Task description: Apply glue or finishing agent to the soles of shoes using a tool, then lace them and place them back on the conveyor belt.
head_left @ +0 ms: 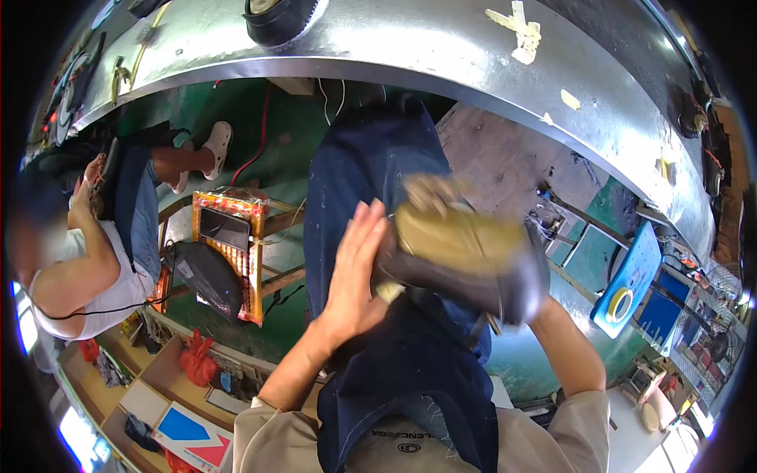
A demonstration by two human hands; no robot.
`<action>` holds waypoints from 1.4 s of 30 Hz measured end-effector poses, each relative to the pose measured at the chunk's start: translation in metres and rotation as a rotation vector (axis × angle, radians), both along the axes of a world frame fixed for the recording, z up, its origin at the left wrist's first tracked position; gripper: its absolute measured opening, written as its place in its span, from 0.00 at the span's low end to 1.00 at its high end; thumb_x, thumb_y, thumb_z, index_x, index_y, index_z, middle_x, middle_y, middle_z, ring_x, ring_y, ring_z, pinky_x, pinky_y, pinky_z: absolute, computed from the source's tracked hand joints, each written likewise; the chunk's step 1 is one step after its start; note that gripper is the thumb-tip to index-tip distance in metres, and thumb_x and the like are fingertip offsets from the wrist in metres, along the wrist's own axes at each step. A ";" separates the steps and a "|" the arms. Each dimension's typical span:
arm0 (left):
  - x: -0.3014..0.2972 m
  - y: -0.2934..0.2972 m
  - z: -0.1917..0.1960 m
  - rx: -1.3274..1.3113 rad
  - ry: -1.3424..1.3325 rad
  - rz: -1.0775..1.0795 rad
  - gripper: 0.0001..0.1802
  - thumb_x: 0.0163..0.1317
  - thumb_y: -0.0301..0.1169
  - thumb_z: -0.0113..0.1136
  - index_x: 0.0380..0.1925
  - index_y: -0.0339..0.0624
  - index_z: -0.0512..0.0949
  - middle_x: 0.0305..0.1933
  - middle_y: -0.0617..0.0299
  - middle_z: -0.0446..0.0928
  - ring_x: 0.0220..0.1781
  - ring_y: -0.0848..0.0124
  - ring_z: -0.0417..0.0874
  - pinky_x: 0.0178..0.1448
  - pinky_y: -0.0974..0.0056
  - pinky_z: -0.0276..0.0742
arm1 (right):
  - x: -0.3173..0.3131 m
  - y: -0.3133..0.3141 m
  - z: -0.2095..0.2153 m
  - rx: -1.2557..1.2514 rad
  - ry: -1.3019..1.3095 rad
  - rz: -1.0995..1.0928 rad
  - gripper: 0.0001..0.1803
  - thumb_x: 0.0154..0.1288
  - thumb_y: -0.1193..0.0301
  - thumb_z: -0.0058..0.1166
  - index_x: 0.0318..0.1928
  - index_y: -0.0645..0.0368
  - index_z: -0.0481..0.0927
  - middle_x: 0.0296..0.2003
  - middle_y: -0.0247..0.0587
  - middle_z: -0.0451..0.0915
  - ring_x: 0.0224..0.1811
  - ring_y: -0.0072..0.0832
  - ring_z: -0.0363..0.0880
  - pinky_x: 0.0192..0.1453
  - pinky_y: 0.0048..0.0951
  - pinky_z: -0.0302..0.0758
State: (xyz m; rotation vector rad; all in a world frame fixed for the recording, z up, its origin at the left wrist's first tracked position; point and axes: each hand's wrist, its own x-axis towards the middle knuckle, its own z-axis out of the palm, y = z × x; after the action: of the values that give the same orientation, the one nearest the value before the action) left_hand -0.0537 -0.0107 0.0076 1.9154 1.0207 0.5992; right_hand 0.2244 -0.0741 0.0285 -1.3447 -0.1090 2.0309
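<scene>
A dark shoe [461,264] with a tan sole turned upward is held over my lap, above a dark blue apron [410,370]. My left hand [355,272] lies flat against the shoe's heel end, fingers straight and pointing up. My right hand [536,303] is mostly hidden behind the toe end, where it grips the shoe; only the wrist and forearm show. The shoe is blurred.
A curved metal worktable [441,47] spans the top, with a black shoe [276,17] on it. A seated co-worker [87,260] is at the left. Between us stands a wooden stool with an orange tray [229,236]. A blue board with a tape roll [623,299] is at the right.
</scene>
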 end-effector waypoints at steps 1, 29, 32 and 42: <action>0.002 0.018 0.000 0.179 0.059 -0.045 0.44 0.64 0.20 0.65 0.79 0.41 0.59 0.83 0.37 0.52 0.84 0.42 0.56 0.83 0.47 0.57 | -0.011 0.020 0.018 -0.031 -0.102 -0.098 0.35 0.79 0.47 0.53 0.69 0.63 0.71 0.50 0.45 0.85 0.49 0.24 0.83 0.52 0.29 0.80; 0.033 0.020 -0.084 -0.919 -0.676 0.258 0.36 0.85 0.49 0.34 0.84 0.45 0.46 0.87 0.57 0.48 0.86 0.65 0.49 0.87 0.59 0.42 | -0.041 0.044 -0.017 0.856 -0.993 0.673 0.13 0.78 0.64 0.54 0.49 0.60 0.71 0.32 0.56 0.83 0.35 0.58 0.83 0.34 0.53 0.76; 0.028 0.018 -0.087 -0.879 -0.663 0.269 0.38 0.84 0.51 0.35 0.83 0.42 0.46 0.86 0.53 0.49 0.87 0.64 0.49 0.87 0.58 0.44 | -0.034 0.050 -0.003 0.905 -0.981 0.750 0.12 0.79 0.65 0.52 0.48 0.62 0.70 0.33 0.57 0.83 0.36 0.58 0.83 0.36 0.53 0.77; 0.031 0.016 -0.052 -0.849 -0.667 0.308 0.35 0.84 0.43 0.38 0.83 0.40 0.44 0.86 0.52 0.49 0.86 0.63 0.51 0.87 0.58 0.45 | -0.037 0.055 0.014 1.074 -1.202 1.199 0.13 0.77 0.64 0.54 0.41 0.62 0.73 0.24 0.46 0.81 0.24 0.39 0.86 0.28 0.36 0.81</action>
State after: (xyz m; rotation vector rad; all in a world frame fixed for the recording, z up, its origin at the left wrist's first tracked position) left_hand -0.0228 0.0051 -0.0446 0.7398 0.9099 0.7474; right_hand 0.1873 -0.0187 0.0427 -1.5553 -2.5389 0.9808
